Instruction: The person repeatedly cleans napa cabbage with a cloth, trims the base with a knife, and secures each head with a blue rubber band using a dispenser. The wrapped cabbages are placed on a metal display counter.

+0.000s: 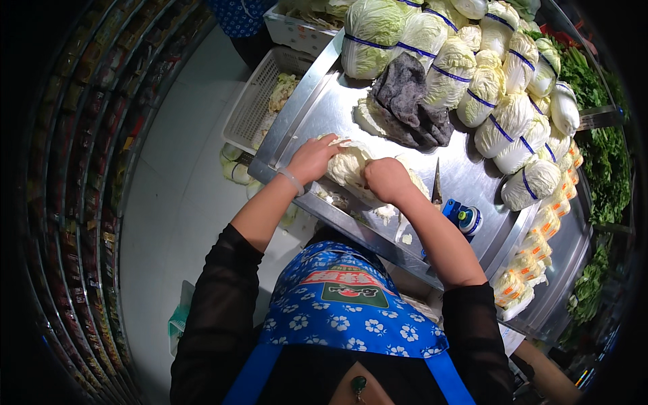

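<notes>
A partly trimmed napa cabbage [347,169] lies near the front edge of a metal counter [314,109]. My left hand [315,156] holds it at its left end, thumb and fingers over the outer leaves. With fingers curled in, my right hand [387,178] grips the cabbage's right side; its fingertips are hidden. Right of that hand, a pointed knife [437,185] rests on the metal, its handle mostly hidden behind my forearm. Close by is a blue tape dispenser [468,221]. Leaf scraps [386,212] are scattered below my right hand. Behind the cabbage, a crumpled dark grey cloth [407,96] partly covers a loose leaf [371,117].
Taped napa cabbages [488,96] are heaped at the back and right, with packaged ones [534,248] along the right edge. A white plastic basket [248,104] holds leaves beside the counter. Another person's apron [240,17] shows at the top; a person's forearm [547,372] at lower right.
</notes>
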Action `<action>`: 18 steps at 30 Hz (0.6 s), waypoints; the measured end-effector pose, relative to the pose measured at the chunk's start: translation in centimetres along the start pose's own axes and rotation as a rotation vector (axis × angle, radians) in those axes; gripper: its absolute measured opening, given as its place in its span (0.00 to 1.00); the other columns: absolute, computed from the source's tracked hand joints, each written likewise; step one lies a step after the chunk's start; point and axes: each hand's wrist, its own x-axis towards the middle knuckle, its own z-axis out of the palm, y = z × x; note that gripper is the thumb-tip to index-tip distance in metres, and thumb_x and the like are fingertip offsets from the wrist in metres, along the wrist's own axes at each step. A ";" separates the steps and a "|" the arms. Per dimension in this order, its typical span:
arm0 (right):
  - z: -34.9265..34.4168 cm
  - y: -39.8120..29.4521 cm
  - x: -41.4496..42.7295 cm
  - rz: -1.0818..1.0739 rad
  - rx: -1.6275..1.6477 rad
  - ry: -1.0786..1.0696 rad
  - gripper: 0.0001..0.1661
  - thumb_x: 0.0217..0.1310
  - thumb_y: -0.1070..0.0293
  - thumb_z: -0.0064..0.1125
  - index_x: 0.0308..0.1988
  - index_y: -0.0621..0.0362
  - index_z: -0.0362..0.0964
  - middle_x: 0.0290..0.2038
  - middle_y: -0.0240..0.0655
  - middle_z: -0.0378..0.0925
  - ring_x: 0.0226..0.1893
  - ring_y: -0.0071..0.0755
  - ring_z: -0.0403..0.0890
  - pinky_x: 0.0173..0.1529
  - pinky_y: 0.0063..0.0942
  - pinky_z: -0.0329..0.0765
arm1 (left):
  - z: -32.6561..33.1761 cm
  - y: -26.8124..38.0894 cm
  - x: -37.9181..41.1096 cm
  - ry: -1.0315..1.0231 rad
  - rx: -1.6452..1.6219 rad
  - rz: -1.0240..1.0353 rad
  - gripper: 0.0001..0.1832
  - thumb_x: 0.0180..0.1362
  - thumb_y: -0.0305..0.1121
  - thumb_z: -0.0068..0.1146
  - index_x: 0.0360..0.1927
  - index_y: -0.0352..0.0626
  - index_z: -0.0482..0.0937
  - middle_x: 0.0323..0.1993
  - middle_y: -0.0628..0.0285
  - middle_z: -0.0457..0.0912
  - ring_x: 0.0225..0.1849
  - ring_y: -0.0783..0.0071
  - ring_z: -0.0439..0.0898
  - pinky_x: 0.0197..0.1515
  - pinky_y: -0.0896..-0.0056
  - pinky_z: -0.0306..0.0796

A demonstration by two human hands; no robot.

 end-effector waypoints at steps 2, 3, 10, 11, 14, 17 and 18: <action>0.5 -0.5 -1.6 0.012 -0.016 0.046 0.10 0.52 0.71 0.54 0.27 0.60 0.82 0.28 0.44 0.82 0.30 0.47 0.85 0.35 0.41 0.81 | 0.4 -0.1 0.3 -0.038 -0.045 0.033 0.30 0.59 0.25 0.50 0.64 0.67 0.74 0.56 0.56 0.77 0.42 0.48 0.79 0.51 0.55 0.73; 0.8 -0.6 -2.6 0.025 -0.021 0.071 0.09 0.52 0.71 0.54 0.27 0.60 0.81 0.28 0.44 0.82 0.30 0.46 0.85 0.34 0.40 0.81 | 0.4 0.4 0.5 -0.060 -0.077 0.059 0.29 0.60 0.26 0.51 0.64 0.68 0.74 0.54 0.56 0.78 0.41 0.48 0.80 0.50 0.54 0.74; 2.6 -1.1 -7.9 0.051 -0.133 0.219 0.03 0.48 0.69 0.58 0.27 0.53 0.78 0.29 0.35 0.77 0.29 0.36 0.82 0.31 0.33 0.78 | 2.2 3.5 1.6 -0.151 -0.029 0.105 0.27 0.62 0.31 0.56 0.64 0.69 0.74 0.56 0.60 0.78 0.47 0.52 0.80 0.52 0.56 0.74; 2.4 -1.3 -8.0 0.063 -0.152 0.211 0.03 0.48 0.69 0.58 0.27 0.53 0.78 0.29 0.35 0.77 0.29 0.36 0.82 0.31 0.33 0.78 | 2.4 3.6 1.9 -0.160 -0.026 0.106 0.27 0.62 0.32 0.56 0.65 0.70 0.73 0.53 0.60 0.79 0.46 0.53 0.80 0.51 0.56 0.74; 0.7 -2.0 -7.9 0.089 -0.204 0.203 0.03 0.48 0.69 0.59 0.26 0.52 0.79 0.28 0.35 0.77 0.29 0.35 0.82 0.31 0.32 0.78 | 1.5 4.2 2.8 -0.194 0.016 0.100 0.28 0.62 0.35 0.56 0.66 0.72 0.72 0.47 0.60 0.80 0.43 0.57 0.80 0.49 0.56 0.73; 0.0 -2.1 -7.9 0.123 -0.235 0.183 0.04 0.48 0.69 0.59 0.26 0.52 0.80 0.29 0.36 0.78 0.29 0.35 0.82 0.32 0.32 0.78 | 0.9 4.6 4.0 -0.310 0.082 0.047 0.27 0.64 0.39 0.54 0.67 0.73 0.70 0.48 0.60 0.80 0.45 0.56 0.80 0.50 0.55 0.73; -0.1 -1.9 -8.1 0.144 -0.225 0.169 0.04 0.48 0.70 0.59 0.26 0.52 0.80 0.29 0.37 0.78 0.29 0.36 0.82 0.32 0.32 0.78 | 0.8 5.0 4.6 -0.394 0.101 0.001 0.27 0.64 0.41 0.54 0.68 0.73 0.69 0.49 0.60 0.79 0.47 0.56 0.80 0.51 0.54 0.73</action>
